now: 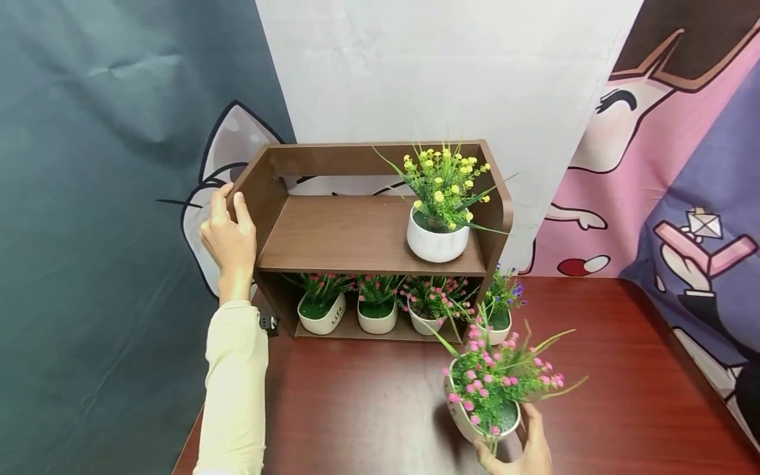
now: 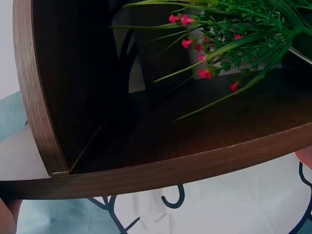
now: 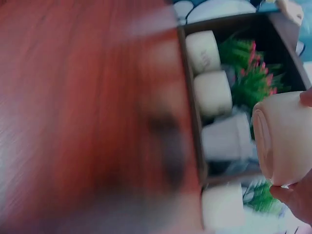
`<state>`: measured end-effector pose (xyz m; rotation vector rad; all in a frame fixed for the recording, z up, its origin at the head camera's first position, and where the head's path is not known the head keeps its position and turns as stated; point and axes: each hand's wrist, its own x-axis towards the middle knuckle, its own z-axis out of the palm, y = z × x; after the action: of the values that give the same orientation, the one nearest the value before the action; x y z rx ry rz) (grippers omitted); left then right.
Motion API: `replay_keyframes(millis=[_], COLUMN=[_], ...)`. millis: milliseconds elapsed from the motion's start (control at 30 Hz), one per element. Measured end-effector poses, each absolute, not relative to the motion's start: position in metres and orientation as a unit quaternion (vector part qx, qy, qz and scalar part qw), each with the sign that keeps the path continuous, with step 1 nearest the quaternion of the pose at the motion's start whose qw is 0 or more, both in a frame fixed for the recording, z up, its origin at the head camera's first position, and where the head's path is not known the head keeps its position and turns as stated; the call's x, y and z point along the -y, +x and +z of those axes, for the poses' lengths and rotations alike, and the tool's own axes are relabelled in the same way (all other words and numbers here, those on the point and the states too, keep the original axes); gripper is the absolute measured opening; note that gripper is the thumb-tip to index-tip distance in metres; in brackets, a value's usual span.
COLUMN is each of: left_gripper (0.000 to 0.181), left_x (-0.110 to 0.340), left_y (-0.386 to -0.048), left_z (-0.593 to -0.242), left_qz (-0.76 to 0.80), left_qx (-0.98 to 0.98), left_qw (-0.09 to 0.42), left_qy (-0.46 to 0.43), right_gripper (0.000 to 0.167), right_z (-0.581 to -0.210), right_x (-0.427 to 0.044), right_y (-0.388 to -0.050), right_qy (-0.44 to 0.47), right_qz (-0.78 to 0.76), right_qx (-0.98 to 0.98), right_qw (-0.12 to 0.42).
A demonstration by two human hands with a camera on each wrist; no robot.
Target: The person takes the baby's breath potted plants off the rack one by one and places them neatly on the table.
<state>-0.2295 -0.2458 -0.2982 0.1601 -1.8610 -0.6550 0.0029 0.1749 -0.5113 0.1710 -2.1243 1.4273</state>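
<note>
My left hand (image 1: 230, 234) grips the left side panel of a brown wooden two-tier shelf (image 1: 332, 231). In the left wrist view, fingertips show at both ends of the panel's edge (image 2: 161, 173). Over the table in front of the shelf, my right hand (image 1: 525, 452) holds a potted plant (image 1: 483, 392) with pink flowers, thumb and fingers at its white pot. This plant is tilted, and its pot (image 3: 287, 139) shows from below in the right wrist view. A yellow-flowered plant (image 1: 439, 227) in a round white pot stands at the right of the upper tier.
Three pink-flowered potted plants, among them a left one (image 1: 323, 316), stand in the lower tier. Beside the shelf's right side is a blue-flowered potted plant (image 1: 495, 320). The reddish-brown table (image 1: 350, 409) meets printed cloth backdrops (image 1: 451, 72) behind.
</note>
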Motion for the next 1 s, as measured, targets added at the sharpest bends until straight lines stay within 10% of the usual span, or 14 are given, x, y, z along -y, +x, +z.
replay_keyframes(millis=[1000], left_gripper=[0.032], left_x=[0.248], left_y=[-0.23], left_z=[-0.299], left_qz=[-0.284], left_qx=[0.791], left_qw=[0.538], left_qy=[0.073], right_gripper=[0.089], right_z=[-0.531], right_x=[-0.278], right_y=[-0.064], right_qy=[-0.154], right_qz=[0.43], right_qx=[0.838], right_qw=[0.301])
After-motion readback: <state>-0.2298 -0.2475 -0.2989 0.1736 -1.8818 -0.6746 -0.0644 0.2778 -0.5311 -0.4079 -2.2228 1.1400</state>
